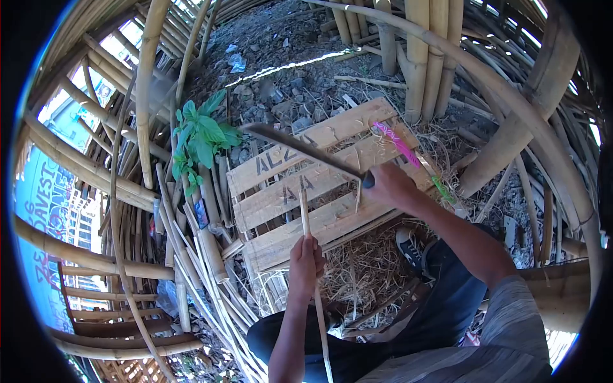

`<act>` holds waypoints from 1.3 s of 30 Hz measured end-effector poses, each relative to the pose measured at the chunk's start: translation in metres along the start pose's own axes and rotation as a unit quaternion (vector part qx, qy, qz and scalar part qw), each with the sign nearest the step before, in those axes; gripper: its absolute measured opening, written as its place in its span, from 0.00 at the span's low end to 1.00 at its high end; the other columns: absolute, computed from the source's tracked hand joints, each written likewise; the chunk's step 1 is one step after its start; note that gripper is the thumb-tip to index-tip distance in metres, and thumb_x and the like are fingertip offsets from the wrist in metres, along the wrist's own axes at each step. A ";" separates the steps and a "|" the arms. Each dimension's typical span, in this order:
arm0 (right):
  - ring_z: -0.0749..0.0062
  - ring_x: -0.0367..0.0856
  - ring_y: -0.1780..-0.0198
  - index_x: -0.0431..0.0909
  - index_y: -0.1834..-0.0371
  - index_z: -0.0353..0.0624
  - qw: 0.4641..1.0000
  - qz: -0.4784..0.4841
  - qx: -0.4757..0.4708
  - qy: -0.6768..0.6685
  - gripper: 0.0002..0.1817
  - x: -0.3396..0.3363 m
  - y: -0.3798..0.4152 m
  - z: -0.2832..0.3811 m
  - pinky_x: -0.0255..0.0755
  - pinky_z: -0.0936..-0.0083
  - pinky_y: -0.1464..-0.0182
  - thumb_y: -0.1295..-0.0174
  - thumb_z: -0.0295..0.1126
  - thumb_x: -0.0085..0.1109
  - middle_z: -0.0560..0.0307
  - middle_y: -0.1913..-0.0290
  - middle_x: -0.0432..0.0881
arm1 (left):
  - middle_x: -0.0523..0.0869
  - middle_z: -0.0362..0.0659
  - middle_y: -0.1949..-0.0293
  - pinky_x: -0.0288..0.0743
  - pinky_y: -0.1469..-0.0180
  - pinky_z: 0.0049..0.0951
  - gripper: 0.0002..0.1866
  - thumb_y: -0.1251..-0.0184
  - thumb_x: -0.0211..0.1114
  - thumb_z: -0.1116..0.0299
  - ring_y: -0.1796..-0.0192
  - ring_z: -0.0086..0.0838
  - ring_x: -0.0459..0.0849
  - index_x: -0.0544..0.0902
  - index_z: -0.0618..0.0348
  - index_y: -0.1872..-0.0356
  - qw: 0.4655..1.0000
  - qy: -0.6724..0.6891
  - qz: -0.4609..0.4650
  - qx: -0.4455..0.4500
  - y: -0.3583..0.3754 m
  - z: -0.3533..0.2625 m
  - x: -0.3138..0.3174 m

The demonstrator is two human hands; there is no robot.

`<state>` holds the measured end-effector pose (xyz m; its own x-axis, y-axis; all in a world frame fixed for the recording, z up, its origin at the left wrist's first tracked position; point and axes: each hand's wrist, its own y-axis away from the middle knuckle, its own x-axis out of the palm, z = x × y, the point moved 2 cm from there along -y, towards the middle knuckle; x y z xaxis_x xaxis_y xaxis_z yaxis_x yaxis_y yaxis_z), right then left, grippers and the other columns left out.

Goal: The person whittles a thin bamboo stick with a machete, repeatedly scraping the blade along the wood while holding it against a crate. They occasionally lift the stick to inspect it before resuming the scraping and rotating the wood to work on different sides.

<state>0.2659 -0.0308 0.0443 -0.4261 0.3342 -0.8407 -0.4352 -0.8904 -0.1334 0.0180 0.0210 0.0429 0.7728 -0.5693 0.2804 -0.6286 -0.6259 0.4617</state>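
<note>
A long dark-bladed machete [306, 150] is raised over a slatted wooden pallet [281, 246], its blade pointing up and left. My right hand [388, 185] is wrapped round its black handle. Below and to the left, my left hand [305, 260] grips a thin bamboo stick [322, 319]. The stick's upper end shows above my fist, over the pallet slats, and its lower end runs down past my legs. Blade and stick are apart.
Long pale bamboo strips [214, 306] lie left of my legs. A green leafy plant [203, 135] stands beyond the pallet's left corner. A pink object [397, 143] lies on its right side. Thick bamboo poles [418, 60] rise behind. My shoe [412, 247] is near the pallet.
</note>
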 end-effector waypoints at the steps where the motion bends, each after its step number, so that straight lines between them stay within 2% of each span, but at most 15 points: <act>1: 0.50 0.81 0.75 0.78 0.79 0.36 0.999 -0.005 -0.034 0.015 0.12 0.009 0.008 0.010 0.76 0.59 0.68 0.54 0.36 0.62 0.41 0.80 0.79 | 0.59 0.30 0.85 0.45 0.87 0.17 0.15 0.24 0.42 0.58 0.87 0.12 0.54 0.65 0.52 0.72 1.000 -0.014 -0.015 0.009 -0.002 0.000 0.000; 4: 0.50 0.80 0.75 0.77 0.77 0.37 0.995 0.045 -0.084 0.010 0.13 0.021 0.025 0.040 0.75 0.59 0.68 0.56 0.36 0.64 0.43 0.80 0.79 | 0.60 0.30 0.85 0.49 0.86 0.18 0.15 0.24 0.42 0.59 0.87 0.13 0.56 0.65 0.54 0.72 0.999 -0.029 -0.030 0.026 -0.005 0.005 0.002; 7: 0.50 0.81 0.75 0.78 0.77 0.38 0.993 0.078 -0.087 0.015 0.11 0.026 0.017 0.044 0.77 0.60 0.66 0.57 0.36 0.63 0.45 0.80 0.79 | 0.65 0.35 0.85 0.58 0.81 0.24 0.18 0.24 0.43 0.62 0.84 0.18 0.63 0.68 0.60 0.75 0.968 -0.205 -0.106 0.093 -0.004 0.007 0.003; 14: 0.55 0.83 0.70 0.80 0.76 0.41 0.987 0.124 -0.085 0.055 0.10 0.040 0.028 0.054 0.77 0.61 0.63 0.58 0.36 0.60 0.47 0.76 0.82 | 0.67 0.43 0.87 0.59 0.80 0.33 0.18 0.25 0.44 0.63 0.85 0.26 0.64 0.69 0.65 0.73 0.947 -0.278 -0.123 0.109 -0.011 0.016 -0.009; 18: 0.56 0.84 0.69 0.81 0.75 0.42 0.988 0.138 -0.058 0.037 0.10 0.049 0.017 0.045 0.77 0.61 0.62 0.56 0.36 0.60 0.48 0.74 0.82 | 0.68 0.52 0.87 0.58 0.80 0.38 0.17 0.25 0.44 0.64 0.85 0.37 0.65 0.69 0.66 0.72 0.921 -0.333 -0.135 0.153 -0.016 0.015 -0.007; 20: 0.56 0.84 0.70 0.81 0.76 0.40 0.992 0.114 -0.032 0.045 0.10 0.053 0.004 0.035 0.77 0.62 0.63 0.54 0.37 0.59 0.47 0.75 0.82 | 0.69 0.52 0.86 0.58 0.81 0.38 0.17 0.26 0.44 0.64 0.85 0.38 0.66 0.69 0.66 0.72 0.898 -0.377 -0.118 0.195 -0.012 0.009 -0.003; 21: 0.57 0.84 0.71 0.80 0.76 0.38 0.996 0.078 0.040 -0.002 0.11 0.052 -0.009 0.019 0.77 0.63 0.65 0.52 0.37 0.59 0.47 0.76 0.82 | 0.69 0.51 0.86 0.58 0.81 0.37 0.16 0.26 0.45 0.65 0.85 0.37 0.66 0.69 0.65 0.73 0.838 -0.452 -0.100 0.288 -0.012 0.036 -0.013; 22: 0.57 0.83 0.73 0.80 0.75 0.37 0.992 0.039 0.108 -0.048 0.12 0.043 -0.026 -0.004 0.77 0.64 0.66 0.51 0.36 0.58 0.46 0.77 0.82 | 0.68 0.48 0.86 0.59 0.81 0.35 0.15 0.26 0.45 0.65 0.85 0.35 0.67 0.68 0.64 0.72 0.911 -0.351 -0.068 0.205 -0.006 0.052 -0.013; 24: 0.57 0.82 0.75 0.79 0.75 0.33 0.970 -0.017 0.223 -0.091 0.13 0.018 -0.047 -0.045 0.75 0.64 0.70 0.51 0.35 0.59 0.44 0.79 0.81 | 0.67 0.47 0.87 0.59 0.81 0.36 0.15 0.26 0.45 0.65 0.85 0.37 0.67 0.68 0.63 0.72 0.971 -0.209 -0.048 0.106 0.007 0.028 0.004; 25: 0.57 0.82 0.75 0.79 0.75 0.33 0.970 -0.022 0.222 -0.092 0.13 0.009 -0.042 -0.048 0.75 0.64 0.70 0.51 0.35 0.59 0.44 0.79 0.81 | 0.67 0.47 0.87 0.59 0.81 0.36 0.15 0.26 0.45 0.65 0.85 0.37 0.67 0.68 0.63 0.72 0.970 -0.212 -0.046 0.111 0.005 0.019 0.001; 27: 0.71 0.74 0.83 0.77 0.81 0.38 0.968 -0.063 0.179 -0.165 0.09 -0.016 -0.036 -0.047 0.66 0.70 0.78 0.55 0.33 0.61 0.54 0.86 0.75 | 0.69 0.51 0.86 0.59 0.81 0.38 0.14 0.26 0.45 0.66 0.85 0.44 0.68 0.68 0.63 0.73 0.950 -0.271 -0.100 0.116 0.003 0.005 -0.008; 28: 0.71 0.74 0.83 0.77 0.81 0.38 0.970 -0.060 0.172 -0.159 0.09 -0.023 -0.030 -0.037 0.66 0.70 0.78 0.55 0.33 0.61 0.54 0.86 0.75 | 0.69 0.51 0.86 0.59 0.81 0.38 0.14 0.26 0.45 0.66 0.85 0.44 0.68 0.68 0.63 0.73 0.952 -0.262 -0.106 0.118 0.000 0.007 -0.013; 30: 0.71 0.72 0.85 0.77 0.81 0.38 0.990 -0.030 0.072 -0.121 0.08 -0.024 -0.006 -0.010 0.64 0.71 0.80 0.55 0.33 0.61 0.56 0.86 0.75 | 0.71 0.55 0.86 0.60 0.81 0.39 0.15 0.26 0.46 0.66 0.84 0.50 0.68 0.68 0.64 0.73 0.890 -0.385 -0.162 0.184 -0.008 0.010 -0.024; 35: 0.58 0.80 0.78 0.78 0.78 0.39 0.996 0.057 -0.059 -0.024 0.09 0.017 0.027 0.045 0.74 0.63 0.70 0.58 0.33 0.62 0.48 0.83 0.77 | 0.74 0.63 0.84 0.61 0.80 0.54 0.12 0.28 0.46 0.68 0.78 0.61 0.74 0.67 0.64 0.71 0.810 -0.488 -0.187 0.268 -0.001 0.000 0.008; 39: 0.51 0.82 0.72 0.78 0.78 0.39 0.993 0.085 -0.073 0.023 0.09 0.034 0.020 0.059 0.77 0.60 0.65 0.58 0.34 0.61 0.46 0.79 0.80 | 0.75 0.63 0.84 0.62 0.81 0.53 0.10 0.28 0.46 0.68 0.78 0.61 0.75 0.66 0.64 0.69 0.807 -0.501 -0.192 0.248 0.001 0.002 0.012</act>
<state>0.1959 -0.0187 0.0441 -0.4455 0.1645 -0.8800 -0.2385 -0.9693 -0.0604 0.0268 0.0125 0.0448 0.6162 -0.2728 -0.7388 -0.5095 -0.8535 -0.1098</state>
